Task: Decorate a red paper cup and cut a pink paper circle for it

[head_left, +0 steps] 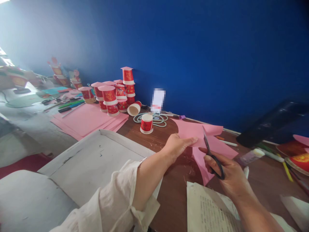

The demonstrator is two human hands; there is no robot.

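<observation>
My left hand (177,146) pinches a sheet of pink paper (190,127) between thumb and fingers, above the brown table. The sheet has curved cut edges, and parts of it spread out to the right and below. Black-handled scissors (213,162) sit in my right hand (229,172), its fingers wrapped through the loops. Their blades point up and away, lying against the pink paper close to my left thumb. Beyond my left hand, an upside-down red and white paper cup (146,124) stands alone.
Stacked red paper cups (109,96) with pink tops stand by the blue wall, behind pink sheets (91,119). A white box lid (96,161) lies at left. A printed booklet (210,209) is in front, with a dark bottle (267,124) and glue stick (252,156) at right.
</observation>
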